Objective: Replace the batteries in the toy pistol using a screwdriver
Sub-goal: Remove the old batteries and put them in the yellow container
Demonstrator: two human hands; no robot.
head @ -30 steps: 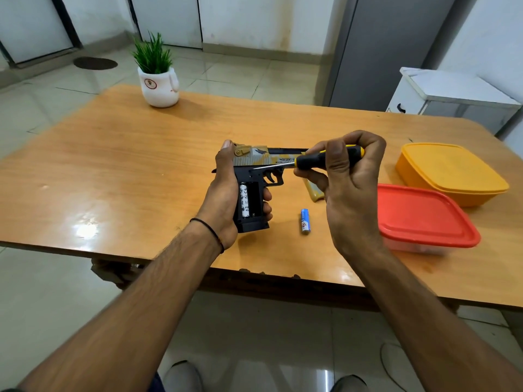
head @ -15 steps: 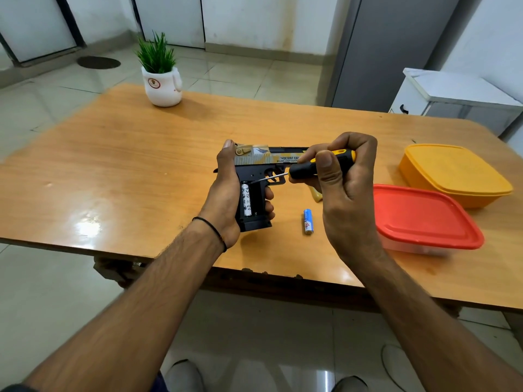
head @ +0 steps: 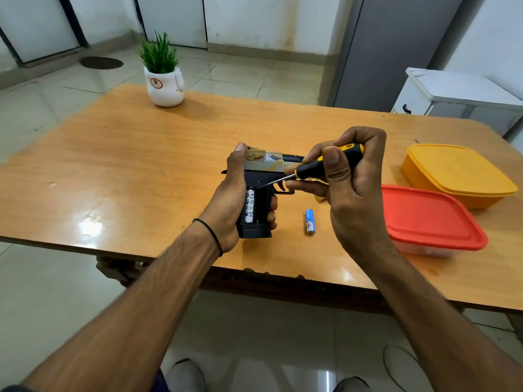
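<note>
Item under inspection: the toy pistol (head: 260, 176), located mid-surface toward the near edge, muzzle pointing to 3 o'clock. The side of its handle is open. One white battery (head: 250, 205) sits in the bay; the slot beside it looks dark and probably empty.

The left hand (head: 229, 205) holds the pistol from 9 o'clock. Its grip is wrapped round the handle, with the thumb up at the rear of the slide and fingertips showing at the front. This hold appears intended to brace the toy and keep the open bay facing the person.

The right hand (head: 348, 188) has its grip closed round the black-and-yellow screwdriver (head: 325, 164), thumb laid along the handle. The shaft slopes toward 8 o'clock, its tip at the top end of the seated battery. The angle suggests levering that cell out.

A loose battery (head: 310, 222), blue and white, lies on the surface (head: 127, 165) at 4 o'clock of the pistol, within easy reach. A red-lidded container (head: 433, 219) and a yellow container (head: 455, 174) stand at 3 o'clock, and a potted plant (head: 164, 86) at 11 o'clock.

Not verified:
- Whether the tip actually touches the battery; it is too fine to tell.
- Whether the pistol's butt rests on the surface.
- The muzzle, which is hidden behind the right hand.
- A yellow piece (head: 319, 198) under that hand, mostly covered; it is possibly the bay cover.
- The contents of both containers.
</note>
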